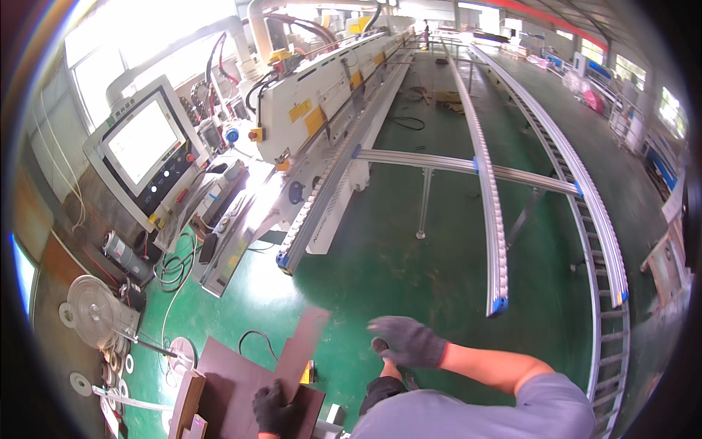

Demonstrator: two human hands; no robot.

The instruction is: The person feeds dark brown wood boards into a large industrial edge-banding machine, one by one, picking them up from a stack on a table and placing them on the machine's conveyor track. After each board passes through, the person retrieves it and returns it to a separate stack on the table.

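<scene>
My left hand [273,410], in a dark glove, is closed at the lower end of a narrow brown strip of board [301,344]. The strip slants up and to the right, and its far end is blurred. Beneath it lie wider brown panels [232,373], stacked at the lower left. My right hand [406,341], also in a dark glove, is raised over the green floor to the right of the strip. Its fingers stretch toward the left, slightly blurred, with nothing in them.
A long white machine [322,95] runs away from me, with a control screen [142,143] at its left. Roller rails [482,175] extend ahead, joined by a crossbar [424,161]. A standing fan [93,307] and rolls of edging [113,362] are at the left. Cables lie on the floor.
</scene>
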